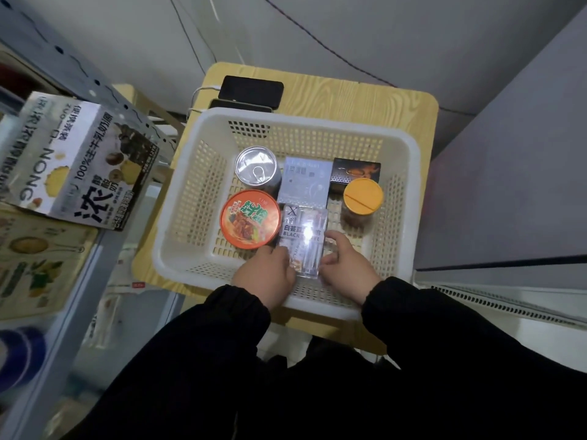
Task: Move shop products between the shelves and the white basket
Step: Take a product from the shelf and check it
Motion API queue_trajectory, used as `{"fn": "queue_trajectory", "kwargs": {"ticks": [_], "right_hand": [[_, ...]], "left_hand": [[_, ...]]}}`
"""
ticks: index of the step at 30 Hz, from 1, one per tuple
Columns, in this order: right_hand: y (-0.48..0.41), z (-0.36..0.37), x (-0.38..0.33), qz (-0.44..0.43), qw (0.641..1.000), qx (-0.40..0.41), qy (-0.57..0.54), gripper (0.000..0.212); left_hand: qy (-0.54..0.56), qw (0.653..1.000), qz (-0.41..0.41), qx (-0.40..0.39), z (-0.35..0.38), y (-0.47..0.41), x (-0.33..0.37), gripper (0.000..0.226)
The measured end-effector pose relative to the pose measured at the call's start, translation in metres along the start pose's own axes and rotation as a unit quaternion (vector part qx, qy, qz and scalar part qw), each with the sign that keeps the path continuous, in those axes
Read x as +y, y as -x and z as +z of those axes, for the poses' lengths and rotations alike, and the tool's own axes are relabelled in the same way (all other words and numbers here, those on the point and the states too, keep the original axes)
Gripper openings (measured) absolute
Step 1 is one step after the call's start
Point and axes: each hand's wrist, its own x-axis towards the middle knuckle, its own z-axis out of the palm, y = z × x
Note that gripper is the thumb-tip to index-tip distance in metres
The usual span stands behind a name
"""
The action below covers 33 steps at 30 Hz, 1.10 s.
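Note:
A white perforated basket (pixel 178 249) sits on a small wooden table. Inside it lies a clear plastic box with black lettering (pixel 305 230), near the front. My left hand (pixel 265 274) grips the box's near left edge and my right hand (pixel 346 268) grips its near right edge, fingers curled round it. Around the box stand a red-lidded noodle cup (pixel 251 219), a silver can (pixel 256 168), a silvery grey carton (pixel 303 182), a dark box (pixel 355 171) and a jar with an orange lid (pixel 362 196).
The wooden table (pixel 409 106) also carries a black phone (pixel 251 90) on a cable behind the basket. A metal shelf unit (pixel 95 268) stands at the left with a milk carton box (pixel 79 166) on it. A grey cabinet (pixel 508 185) rises at the right.

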Motion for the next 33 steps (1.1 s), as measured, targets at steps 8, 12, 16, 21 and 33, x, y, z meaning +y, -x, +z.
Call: {"fn": "queue_trajectory", "kwargs": {"ticks": [8, 12, 16, 21, 33], "right_hand": [[-0.004, 0.002, 0.001, -0.073, 0.987, -0.028, 0.142, 0.069], [0.011, -0.001, -0.011, -0.103, 0.962, -0.044, 0.247, 0.073], [0.039, -0.004, -0.041, -0.254, 0.909, -0.006, 0.330, 0.061], [0.078, 0.031, -0.101, -0.465, 0.810, 0.057, 0.353, 0.042], [0.252, 0.282, -0.169, -0.736, 0.558, -0.037, 0.382, 0.046]], "left_hand": [[0.000, 1.000, -0.008, -0.009, 0.002, 0.000, -0.003, 0.031], [-0.007, 1.000, 0.018, 0.010, -0.004, 0.019, -0.007, 0.033], [0.009, 0.988, 0.062, 0.141, -0.027, 0.067, -0.025, 0.049], [-0.043, 0.960, 0.013, 0.277, -0.056, 0.142, -0.076, 0.069], [-0.021, 0.853, -0.216, 0.475, 0.019, 0.434, -0.208, 0.067]]}}
